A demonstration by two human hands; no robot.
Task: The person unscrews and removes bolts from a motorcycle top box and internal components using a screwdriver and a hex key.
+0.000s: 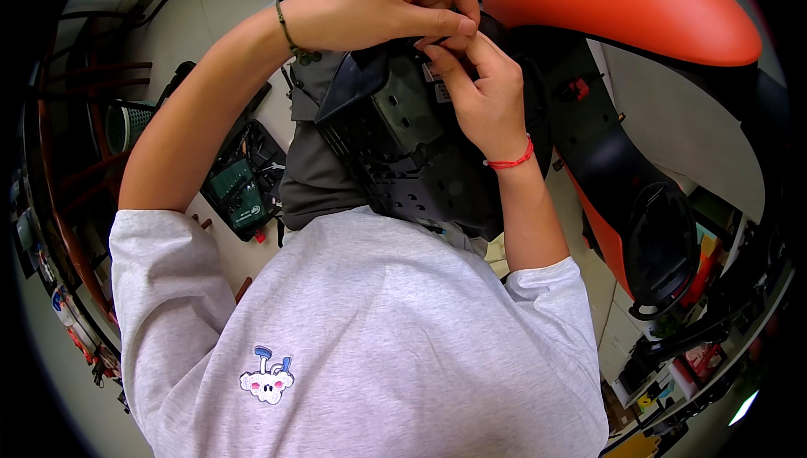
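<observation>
Black plastic housing (403, 139) beside an orange scooter body (622, 4).
Left hand (378, 4) and right hand (479, 92), fingers closed, pinch a small part at its top edge; slipping could drop it.

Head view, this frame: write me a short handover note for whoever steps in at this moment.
Left hand: fingers pinched at the top edge of the black plastic housing.
Right hand: fingertips meet the left's at the same spot; whatever small thing they pinch is hidden.
Housing rests on the lap, against the orange scooter body.
Green-faced tool case lies open on the floor.
Done and left: cannot tell.
</observation>
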